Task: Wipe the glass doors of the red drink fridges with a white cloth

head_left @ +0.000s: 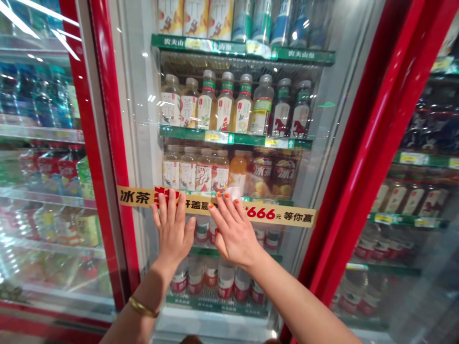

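A glass-fronted cooler door with a yellow printed strip point(283, 215) across it stands before me. My left hand point(173, 234) lies flat against the strip's left half, fingers spread, holding nothing visible; a gold bangle point(143, 306) circles that wrist. Just to its right, my right hand point(234, 234), with orange nails, is stretched out flat over the strip's middle. A small white patch point(234, 193) shows at its fingertips; whether it is a tissue or part of the display, I cannot tell. Behind the glass, bottled drinks point(225, 107) stand in rows on green-edged shelves point(251, 138).
Red door frames point(111, 119) rise on both sides of the glass. Another cooler with bottles point(46, 167) is at the left, and one more with shelved bottles point(412, 198) is at the right. Bright light reflections cross the glass at the upper left.
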Demonstrator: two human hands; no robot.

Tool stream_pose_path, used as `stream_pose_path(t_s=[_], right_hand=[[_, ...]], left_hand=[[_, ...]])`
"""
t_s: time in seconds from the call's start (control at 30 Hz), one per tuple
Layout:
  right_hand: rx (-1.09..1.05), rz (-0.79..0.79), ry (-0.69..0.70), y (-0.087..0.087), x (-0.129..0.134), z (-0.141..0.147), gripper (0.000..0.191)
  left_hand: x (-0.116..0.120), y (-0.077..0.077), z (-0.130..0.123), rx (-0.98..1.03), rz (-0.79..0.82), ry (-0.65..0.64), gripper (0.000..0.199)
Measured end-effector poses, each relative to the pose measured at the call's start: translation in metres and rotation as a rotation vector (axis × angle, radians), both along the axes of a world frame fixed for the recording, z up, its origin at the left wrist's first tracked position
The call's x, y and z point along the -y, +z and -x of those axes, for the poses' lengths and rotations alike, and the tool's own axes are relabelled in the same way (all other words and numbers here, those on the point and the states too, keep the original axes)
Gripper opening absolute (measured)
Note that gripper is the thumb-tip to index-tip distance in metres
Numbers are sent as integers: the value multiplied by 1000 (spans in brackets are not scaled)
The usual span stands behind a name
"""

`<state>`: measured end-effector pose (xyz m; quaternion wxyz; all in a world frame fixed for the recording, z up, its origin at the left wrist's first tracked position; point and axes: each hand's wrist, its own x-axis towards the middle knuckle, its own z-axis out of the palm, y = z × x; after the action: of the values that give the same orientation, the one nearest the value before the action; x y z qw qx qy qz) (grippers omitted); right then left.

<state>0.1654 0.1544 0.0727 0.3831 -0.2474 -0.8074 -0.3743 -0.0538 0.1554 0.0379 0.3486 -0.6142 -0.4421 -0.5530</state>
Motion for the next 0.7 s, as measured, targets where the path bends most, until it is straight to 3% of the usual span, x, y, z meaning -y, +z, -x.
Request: stream_pose_path(t_s=[0.1,0.2,0.37,0.47,0.57,0.7], right_hand=[[-47,-94,-19,13,-11,-7,78],[-224,-154,-163,21,-19,-20,80],[-500,-252,-346,-6,-9,-41,83],[-471,-293,-229,-23,-1,-39,80],[-379,-262,-59,-25,1,-24,82],[-263,-67,-149,-9,0,-6,83]], left_hand=[[2,1,0,-2,29,10,72],[4,1,-1,8,43,13,72],[8,2,-2,2,80,-18,74],[10,2,-2,-3,90,-19,75],[10,1,-2,-3,90,-13,76],[8,-2,2,-18,108,-15,77]])
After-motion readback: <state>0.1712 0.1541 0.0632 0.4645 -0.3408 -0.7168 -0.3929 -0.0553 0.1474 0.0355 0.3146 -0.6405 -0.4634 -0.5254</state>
